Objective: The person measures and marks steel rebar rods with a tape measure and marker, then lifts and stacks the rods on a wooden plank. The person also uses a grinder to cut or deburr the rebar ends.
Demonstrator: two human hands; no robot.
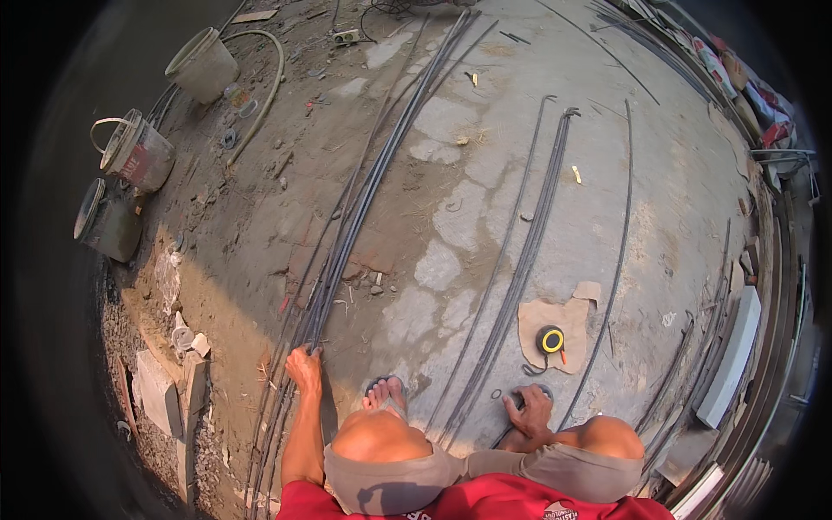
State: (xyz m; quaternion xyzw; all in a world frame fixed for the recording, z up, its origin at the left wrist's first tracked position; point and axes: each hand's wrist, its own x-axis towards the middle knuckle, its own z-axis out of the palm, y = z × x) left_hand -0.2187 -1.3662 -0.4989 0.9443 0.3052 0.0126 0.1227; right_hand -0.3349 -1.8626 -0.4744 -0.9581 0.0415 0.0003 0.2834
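My left hand [304, 368] grips the near part of a long bundle of steel rebar rods [364, 208] lying on the ground to the left. My right hand [530, 409] hangs over my right foot, fingers bent and apart, with no object visible in it. Between my feet runs a second bundle of thinner rods with hooked far ends [546, 195], and a single hooked rod [520, 221] lies just left of it. In front of my right hand, a black and yellow tape measure [550, 339] rests on a torn piece of brown paper [532, 318].
Three buckets [211, 68] stand or lean at the far left near a hose [276, 78]. A concrete block [156, 396] and a wooden board [188, 429] lie at the near left. More rods [676, 364], a pale rectangular beam [731, 357] and stacked lengths line the right side.
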